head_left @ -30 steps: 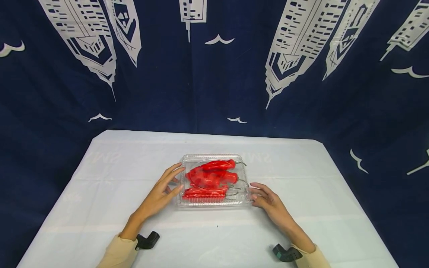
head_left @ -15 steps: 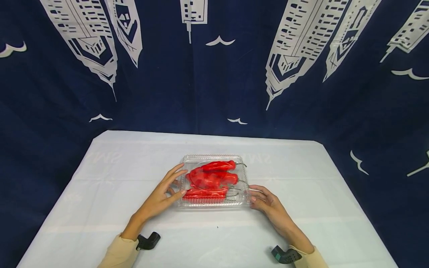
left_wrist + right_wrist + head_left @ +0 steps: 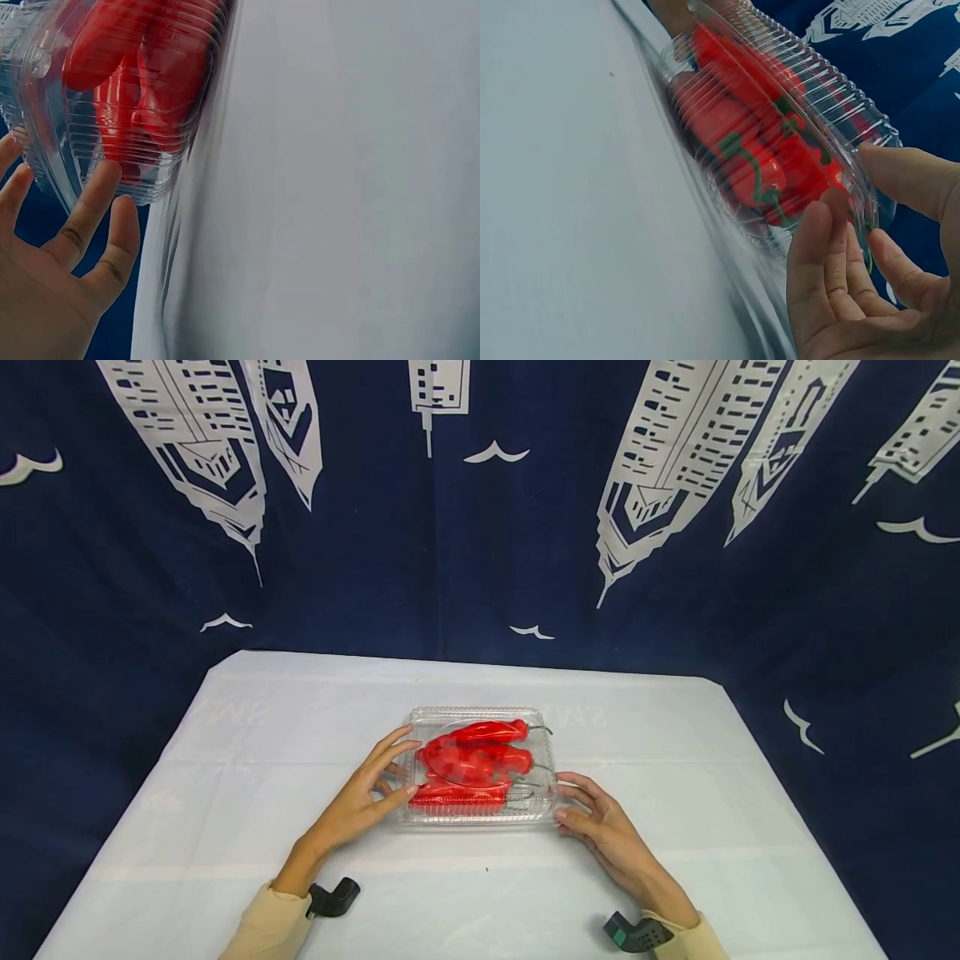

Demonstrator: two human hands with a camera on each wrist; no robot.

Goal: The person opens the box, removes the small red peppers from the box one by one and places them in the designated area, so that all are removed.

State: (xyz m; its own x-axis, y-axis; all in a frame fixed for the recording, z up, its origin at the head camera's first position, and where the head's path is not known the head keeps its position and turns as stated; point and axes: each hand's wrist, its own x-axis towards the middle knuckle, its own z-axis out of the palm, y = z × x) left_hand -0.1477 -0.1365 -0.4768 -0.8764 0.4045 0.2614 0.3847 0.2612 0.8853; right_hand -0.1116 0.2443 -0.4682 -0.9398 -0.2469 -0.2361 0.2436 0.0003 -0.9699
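A clear plastic clamshell box (image 3: pixel 536 814) with its lid down lies on the white table in the head view. Several red peppers (image 3: pixel 472 764) with green stems show through the lid. Along the box's left side my left hand (image 3: pixel 356 797) rests its spread, mostly straight fingers; the left wrist view shows fingertips against the ribbed wall. My right hand (image 3: pixel 611 835) is at the right front corner, fingertips touching the rim and thumb near the front of that corner. In the right wrist view its fingers (image 3: pixel 900 169) are loosely bent, and the lid edge partly hides the contact.
A white cloth covers the table (image 3: pixel 262 718). Behind it hangs a dark blue curtain (image 3: pixel 480 568) printed with white buildings. Each wrist wears a black camera, one near the left sleeve (image 3: pixel 262 922) and one near the right sleeve (image 3: pixel 686 939).
My left fingers have moved slightly right onto the box's edge. The right thumb has shifted a little left and down at the corner. The box has barely moved.
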